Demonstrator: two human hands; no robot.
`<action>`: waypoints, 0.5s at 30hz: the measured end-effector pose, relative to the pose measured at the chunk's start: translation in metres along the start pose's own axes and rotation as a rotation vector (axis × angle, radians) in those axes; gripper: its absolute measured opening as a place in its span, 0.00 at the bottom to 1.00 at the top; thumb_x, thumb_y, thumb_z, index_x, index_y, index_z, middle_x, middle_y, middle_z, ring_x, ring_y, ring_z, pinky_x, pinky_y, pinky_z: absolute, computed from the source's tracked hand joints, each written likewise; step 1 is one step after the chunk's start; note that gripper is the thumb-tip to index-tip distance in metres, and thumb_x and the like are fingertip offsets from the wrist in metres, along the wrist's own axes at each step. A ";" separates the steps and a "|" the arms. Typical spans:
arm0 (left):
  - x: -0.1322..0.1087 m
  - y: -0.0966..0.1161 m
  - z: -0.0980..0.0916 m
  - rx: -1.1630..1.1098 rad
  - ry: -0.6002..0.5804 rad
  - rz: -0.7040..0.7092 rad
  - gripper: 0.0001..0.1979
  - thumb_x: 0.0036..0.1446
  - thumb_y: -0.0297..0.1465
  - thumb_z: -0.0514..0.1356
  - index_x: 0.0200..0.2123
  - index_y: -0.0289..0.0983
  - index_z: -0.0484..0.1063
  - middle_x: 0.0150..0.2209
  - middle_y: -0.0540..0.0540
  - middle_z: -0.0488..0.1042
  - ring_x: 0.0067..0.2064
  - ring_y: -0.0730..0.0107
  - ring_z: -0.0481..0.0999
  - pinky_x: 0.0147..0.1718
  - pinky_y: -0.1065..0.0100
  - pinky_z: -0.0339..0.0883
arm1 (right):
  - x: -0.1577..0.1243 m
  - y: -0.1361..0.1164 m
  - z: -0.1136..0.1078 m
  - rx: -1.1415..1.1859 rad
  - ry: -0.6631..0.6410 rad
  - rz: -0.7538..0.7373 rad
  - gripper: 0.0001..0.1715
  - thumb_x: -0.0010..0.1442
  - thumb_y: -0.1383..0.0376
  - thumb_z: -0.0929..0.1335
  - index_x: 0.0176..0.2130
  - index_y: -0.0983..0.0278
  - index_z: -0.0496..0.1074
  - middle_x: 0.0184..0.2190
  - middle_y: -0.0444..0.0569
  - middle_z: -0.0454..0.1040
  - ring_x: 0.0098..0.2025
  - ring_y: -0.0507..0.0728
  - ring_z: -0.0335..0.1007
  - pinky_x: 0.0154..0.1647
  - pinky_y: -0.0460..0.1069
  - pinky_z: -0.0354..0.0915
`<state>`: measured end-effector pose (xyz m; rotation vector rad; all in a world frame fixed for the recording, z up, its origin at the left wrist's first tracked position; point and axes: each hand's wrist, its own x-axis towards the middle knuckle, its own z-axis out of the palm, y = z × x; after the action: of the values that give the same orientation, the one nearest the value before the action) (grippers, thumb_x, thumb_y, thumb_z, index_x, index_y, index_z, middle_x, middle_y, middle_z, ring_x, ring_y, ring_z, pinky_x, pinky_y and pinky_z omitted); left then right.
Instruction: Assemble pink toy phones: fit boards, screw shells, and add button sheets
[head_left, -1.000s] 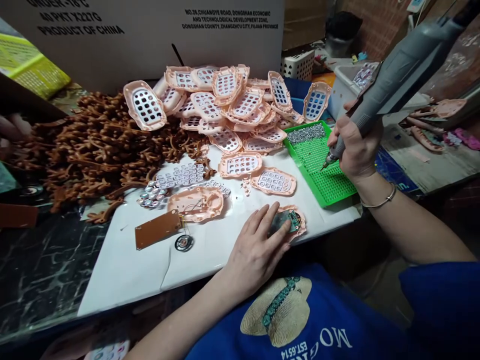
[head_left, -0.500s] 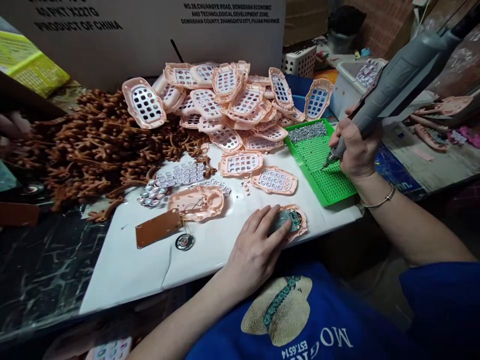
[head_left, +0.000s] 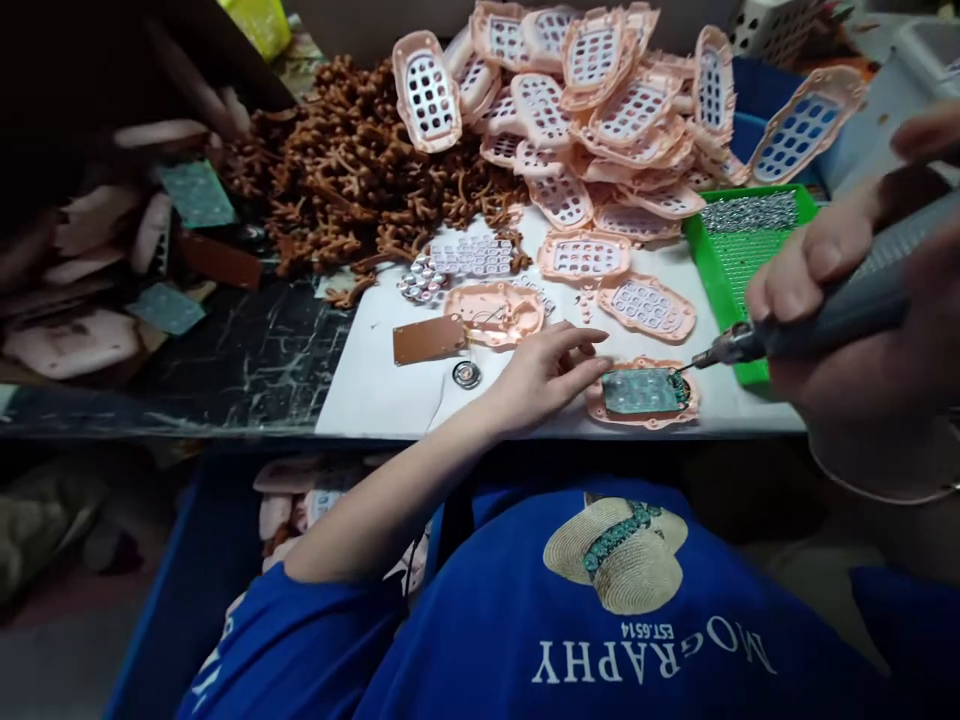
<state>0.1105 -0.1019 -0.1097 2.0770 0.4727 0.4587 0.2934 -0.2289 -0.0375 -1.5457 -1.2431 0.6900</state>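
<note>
My right hand is wrapped round a grey electric screwdriver, its tip touching the right end of a green circuit board set in a pink toy-phone shell at the table's front edge. My left hand rests beside that shell's left end, fingers stretched out and touching it. A green screw tray with a row of small screws lies just behind the screwdriver.
A heap of pink keypad shells and a pile of brown rubber parts fill the back of the white sheet. Another shell with a brown board and small speaker lies left. Blue bin below the table.
My right hand brought the screwdriver from the green tray down to the circuit board. My left hand slid off the board to its left end. The view tilted down and closer.
</note>
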 end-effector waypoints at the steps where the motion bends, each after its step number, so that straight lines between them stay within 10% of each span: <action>1: 0.001 -0.001 0.000 -0.007 -0.028 -0.010 0.18 0.60 0.36 0.62 0.50 0.32 0.74 0.38 0.43 0.76 0.32 0.74 0.74 0.33 0.71 0.68 | -0.004 -0.003 0.008 0.043 0.018 -0.001 0.37 0.42 0.38 0.74 0.48 0.47 0.68 0.27 0.45 0.74 0.38 0.64 0.72 0.33 0.59 0.67; 8: 0.006 -0.006 0.009 0.036 -0.091 0.017 0.21 0.52 0.35 0.69 0.48 0.32 0.75 0.34 0.46 0.74 0.32 0.73 0.71 0.33 0.70 0.64 | -0.003 -0.016 0.047 0.457 0.212 -0.166 0.21 0.47 0.53 0.75 0.40 0.52 0.68 0.20 0.39 0.62 0.17 0.53 0.55 0.18 0.53 0.57; 15: 0.007 -0.004 0.010 0.131 -0.100 0.028 0.12 0.55 0.35 0.66 0.40 0.33 0.78 0.32 0.48 0.70 0.31 0.73 0.67 0.31 0.70 0.59 | -0.002 -0.005 0.058 0.505 0.116 -0.242 0.19 0.52 0.56 0.74 0.42 0.53 0.68 0.22 0.37 0.64 0.17 0.51 0.57 0.19 0.50 0.58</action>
<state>0.1206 -0.1038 -0.1170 2.2237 0.4247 0.3465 0.2403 -0.2109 -0.0529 -0.9883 -1.0456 0.6806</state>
